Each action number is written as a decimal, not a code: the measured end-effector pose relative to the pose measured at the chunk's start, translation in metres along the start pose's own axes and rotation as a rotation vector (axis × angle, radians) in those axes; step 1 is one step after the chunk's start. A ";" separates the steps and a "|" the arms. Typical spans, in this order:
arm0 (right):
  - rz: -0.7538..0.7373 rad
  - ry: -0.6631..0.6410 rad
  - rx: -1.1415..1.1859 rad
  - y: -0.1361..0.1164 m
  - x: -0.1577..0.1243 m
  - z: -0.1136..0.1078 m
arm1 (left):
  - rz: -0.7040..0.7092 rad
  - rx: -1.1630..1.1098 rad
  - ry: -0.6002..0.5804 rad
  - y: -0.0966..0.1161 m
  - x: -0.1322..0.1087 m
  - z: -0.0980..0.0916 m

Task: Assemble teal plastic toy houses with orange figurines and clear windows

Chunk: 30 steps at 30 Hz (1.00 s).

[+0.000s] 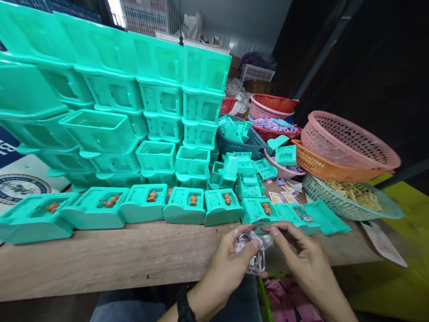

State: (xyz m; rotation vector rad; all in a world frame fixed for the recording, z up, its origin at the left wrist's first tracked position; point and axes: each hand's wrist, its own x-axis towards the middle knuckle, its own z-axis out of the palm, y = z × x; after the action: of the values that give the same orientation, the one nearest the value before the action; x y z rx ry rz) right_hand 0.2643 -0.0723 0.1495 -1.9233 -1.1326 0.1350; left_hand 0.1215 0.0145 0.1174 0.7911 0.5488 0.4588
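Both my hands meet at the table's near edge around a small clear plastic piece (254, 250). My left hand (225, 272) pinches its left side with thumb and fingers, and my right hand (303, 255) grips its top right with fingertips. Just beyond them runs a row of several teal plastic trays (185, 206), most with a small brown figure (193, 199) lying in the recess. The tray nearest my hands (259, 209) also carries a figure.
Teal boxes (161, 96) are stacked high behind the row. Baskets stand at right: pink (348, 141) on orange (321, 169), a teal one with pale strips (351, 197), red ones further back. A dark basket (234, 144) holds teal parts. Pink pieces (288, 304) lie below the wooden table edge (117, 259).
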 end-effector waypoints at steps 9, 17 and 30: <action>-0.257 0.032 -0.613 0.050 0.094 -0.047 | 0.502 0.854 -0.018 0.003 0.021 0.005; -0.405 -0.118 -0.722 0.083 0.120 -0.028 | 0.348 1.058 -0.031 0.012 0.039 0.010; -0.478 -0.192 -0.760 0.095 0.121 -0.040 | 0.325 1.151 -0.032 0.012 0.030 0.015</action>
State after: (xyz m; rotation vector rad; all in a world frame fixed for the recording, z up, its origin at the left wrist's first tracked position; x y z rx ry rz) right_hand 0.4162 -0.0257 0.1433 -2.2264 -1.9375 -0.4415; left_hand 0.1522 0.0310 0.1265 2.0056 0.6443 0.4026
